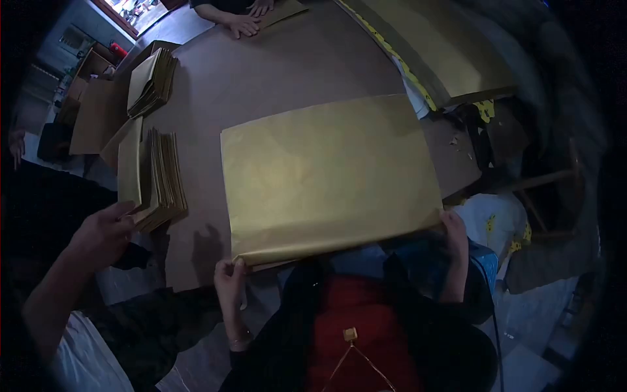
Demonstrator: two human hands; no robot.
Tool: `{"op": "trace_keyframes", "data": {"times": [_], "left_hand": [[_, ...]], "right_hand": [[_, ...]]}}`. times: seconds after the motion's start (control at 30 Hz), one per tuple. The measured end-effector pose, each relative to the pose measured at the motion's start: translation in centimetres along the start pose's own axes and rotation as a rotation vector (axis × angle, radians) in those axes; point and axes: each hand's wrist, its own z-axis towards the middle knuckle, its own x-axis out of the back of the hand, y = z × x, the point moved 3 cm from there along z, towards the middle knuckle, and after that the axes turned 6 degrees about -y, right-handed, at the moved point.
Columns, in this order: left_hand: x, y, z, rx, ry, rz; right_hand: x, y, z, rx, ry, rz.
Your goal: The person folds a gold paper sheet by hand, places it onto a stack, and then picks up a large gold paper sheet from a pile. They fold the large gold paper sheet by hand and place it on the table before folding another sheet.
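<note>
A large gold paper sheet [326,166] lies over the brown table in front of me, its near edge lifted and curving upward. My left hand [230,284] pinches the near left corner between thumb and fingers. At the near right corner, my right hand [454,227] grips the same sheet, slightly blurred, with part of its fingers hidden. The far edge of the sheet rests flat on the tabletop.
Stacks of folded gold paper [166,176] stand along the left side, where a co-worker's hand [104,235] touches the nearer one. Another person's hands [245,25] press gold paper at the far edge. A thick gold paper pile [450,52] lies at the right.
</note>
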Motion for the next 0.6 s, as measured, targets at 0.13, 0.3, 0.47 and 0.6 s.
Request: {"op": "trace_keyframes", "data": {"times": [0.13,0.3,0.47,0.6], "left_hand": [[-0.9,3.9,-1.5,0.100,-0.041,-0.287],[-1.1,3.0,-1.7,0.106,0.069,-0.355],[-0.7,1.2,-1.2,-0.060,0.030,-0.164],[-0.4,2.1,-1.4,0.128,0.002,-0.201]], "right_hand": [[0.2,1.1,0.8,-0.018,0.001,0.005],[0.1,1.4,1.3,0.004,0.066,0.066],[0.2,1.2,1.2,0.019,0.035,0.056],[0.4,2.0,1.5,0.009,0.047,0.057]]}}
